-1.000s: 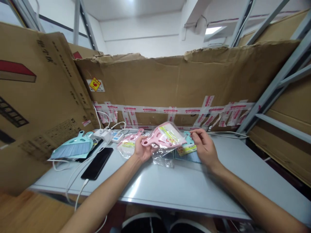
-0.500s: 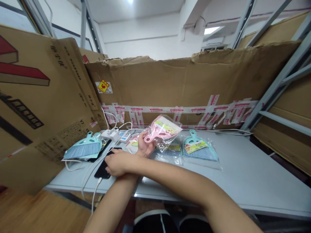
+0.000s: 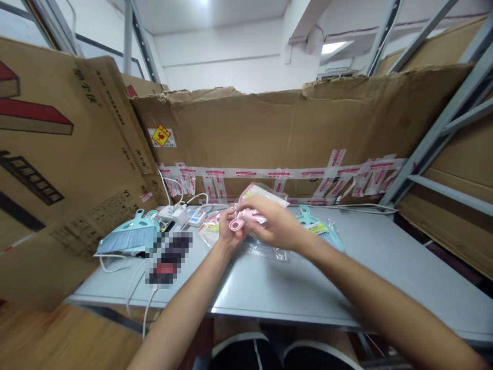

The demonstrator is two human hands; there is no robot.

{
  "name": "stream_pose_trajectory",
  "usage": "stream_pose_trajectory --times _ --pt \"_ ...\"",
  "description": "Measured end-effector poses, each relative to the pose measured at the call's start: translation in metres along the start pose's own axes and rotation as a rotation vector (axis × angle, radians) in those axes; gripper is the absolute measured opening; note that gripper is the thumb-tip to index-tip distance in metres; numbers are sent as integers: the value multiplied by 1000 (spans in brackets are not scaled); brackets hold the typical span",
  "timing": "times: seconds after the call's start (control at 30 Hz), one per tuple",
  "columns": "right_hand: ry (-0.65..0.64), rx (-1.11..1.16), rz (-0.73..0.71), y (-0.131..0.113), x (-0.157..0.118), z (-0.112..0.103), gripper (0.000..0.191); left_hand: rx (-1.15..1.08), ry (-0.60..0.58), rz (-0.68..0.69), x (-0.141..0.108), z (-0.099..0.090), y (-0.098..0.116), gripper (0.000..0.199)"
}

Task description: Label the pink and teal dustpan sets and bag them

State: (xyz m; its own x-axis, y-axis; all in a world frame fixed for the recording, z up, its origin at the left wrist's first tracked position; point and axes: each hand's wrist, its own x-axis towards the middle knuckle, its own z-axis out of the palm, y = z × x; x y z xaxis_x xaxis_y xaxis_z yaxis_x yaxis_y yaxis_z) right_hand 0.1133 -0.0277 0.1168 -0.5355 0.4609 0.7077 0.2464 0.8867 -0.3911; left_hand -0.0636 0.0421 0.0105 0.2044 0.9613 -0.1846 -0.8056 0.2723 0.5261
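A pink dustpan (image 3: 236, 224) in a clear plastic bag is held up a little above the table. My left hand (image 3: 228, 229) is closed around its handle end from the left. Over its front lies my right hand (image 3: 276, 222), slightly blurred, with bent fingers gripping it near the handle and hiding most of its label. Another bagged pink set (image 3: 208, 227) lies just behind my left wrist. To the right, partly behind my right forearm, is a bagged turquoise dustpan (image 3: 331, 235) with a blue brush.
At the left, a turquoise dustpan with a brush (image 3: 129, 235) lies by a pixelated dark phone (image 3: 169, 259). White cables run to a power strip (image 3: 173, 214). A taped cardboard wall (image 3: 269, 128) closes the back of the grey table (image 3: 269, 298); metal shelf posts (image 3: 427, 131) stand right.
My right hand has left the phone, uncrossed from over my left arm and come onto the pink dustpan. My left hand keeps its hold. The phone's screen area now shows red.
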Motion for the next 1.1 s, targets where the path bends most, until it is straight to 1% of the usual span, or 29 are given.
stream_pose_trajectory --times 0.07,0.1,0.13,0.17,0.2,0.23,0.27,0.33,0.37,0.43,0.5,0.6,0.7,0.8,0.9,1.0,1.1 --pt "277 -109 139 27 -27 -39 17 -3 6 4 0 0 0 43" --pt "428 -165 210 43 -42 -52 17 -5 10 8 0 -1 0 42" --pt "571 -215 273 59 -57 -62 19 -8 14 14 0 -1 0 41" --pt "661 -244 343 75 -71 -66 25 -8 16 21 0 -1 -1 39" --pt "704 -230 410 90 -85 -67 31 -7 17 27 0 -2 -2 38" --pt "709 -158 474 102 -97 -65 39 -5 19 33 -1 -2 -3 38" --pt "691 -27 549 112 -108 -60 47 -2 19 38 -1 -3 -4 37" --pt "578 301 721 122 -122 -45 60 10 17 37 -3 -2 -6 38" --pt "515 455 787 122 -126 -37 65 21 12 31 -4 -2 -7 39" --pt "436 683 850 119 -126 -24 69 48 -14 12 -7 0 -10 43" --pt "438 778 863 113 -122 -14 70 70 -56 -6 -9 2 -13 45" --pt "504 766 890 107 -116 -8 68 100 -124 -22 -11 5 -17 49" --pt "547 720 887 106 -114 -11 67 103 -173 -28 -14 7 -15 51" --pt "560 657 853 105 -114 -21 66 121 -161 -25 -19 10 -10 45" --pt "541 558 787 101 -111 -34 57 225 -141 -6 -22 13 -8 38" --pt "545 427 715 95 -109 -42 49 362 -156 24 -19 12 -14 35" --pt "547 325 676 90 -108 -41 45 425 -145 100 -12 8 -25 38"
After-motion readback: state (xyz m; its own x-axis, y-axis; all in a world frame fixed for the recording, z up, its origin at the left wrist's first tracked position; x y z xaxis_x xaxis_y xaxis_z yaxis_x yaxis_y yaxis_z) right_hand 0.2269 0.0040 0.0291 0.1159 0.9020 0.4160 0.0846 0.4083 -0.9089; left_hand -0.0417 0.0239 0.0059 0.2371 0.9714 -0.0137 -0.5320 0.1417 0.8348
